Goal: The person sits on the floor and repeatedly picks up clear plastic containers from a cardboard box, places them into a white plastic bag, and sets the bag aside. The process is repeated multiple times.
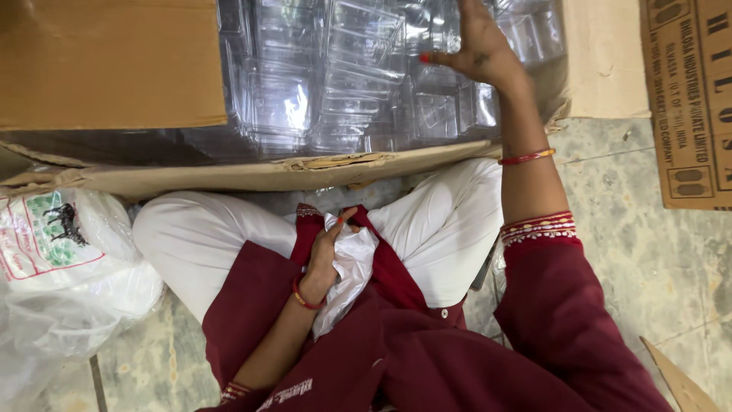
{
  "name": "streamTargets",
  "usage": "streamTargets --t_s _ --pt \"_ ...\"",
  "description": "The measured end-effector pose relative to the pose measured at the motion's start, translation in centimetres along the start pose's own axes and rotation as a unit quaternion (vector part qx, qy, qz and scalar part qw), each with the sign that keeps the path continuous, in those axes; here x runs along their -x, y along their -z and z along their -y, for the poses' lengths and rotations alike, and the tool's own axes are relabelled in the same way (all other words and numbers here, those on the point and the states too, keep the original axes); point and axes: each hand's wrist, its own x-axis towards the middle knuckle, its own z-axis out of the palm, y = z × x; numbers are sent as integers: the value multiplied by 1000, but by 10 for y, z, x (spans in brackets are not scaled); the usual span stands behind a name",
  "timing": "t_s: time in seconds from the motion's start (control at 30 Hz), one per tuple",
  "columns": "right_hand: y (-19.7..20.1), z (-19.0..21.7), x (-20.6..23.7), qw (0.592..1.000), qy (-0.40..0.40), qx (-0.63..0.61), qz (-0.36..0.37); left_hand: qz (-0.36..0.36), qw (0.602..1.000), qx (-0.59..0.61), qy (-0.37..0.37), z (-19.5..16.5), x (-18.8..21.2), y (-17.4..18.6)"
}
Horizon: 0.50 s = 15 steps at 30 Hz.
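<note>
I sit cross-legged on the floor in front of a large open cardboard box (252,174). It is filled with clear plastic trays (328,84), stacked loosely. My right hand (476,42) reaches into the box at the top right, fingers spread and resting on the clear trays. My left hand (326,255) lies in my lap and grips a crumpled white plastic bag (352,271) against my maroon tunic. Red bangles circle both wrists.
A box flap (107,65) covers the upper left. White plastic bags (65,275) with something round inside lie at the left. Another printed cardboard sheet (690,99) lies at the right on the stone floor (656,252). A cardboard scrap (682,381) sits at bottom right.
</note>
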Motion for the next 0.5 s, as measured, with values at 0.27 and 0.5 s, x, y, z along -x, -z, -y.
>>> streamTargets --t_s 0.27,0.5 --pt "-6 -19 21 973 -23 227 41 27 1000 11 -10 0 1 0" --pt "38 44 43 973 -63 216 -51 32 999 -7 -19 -1 2 3"
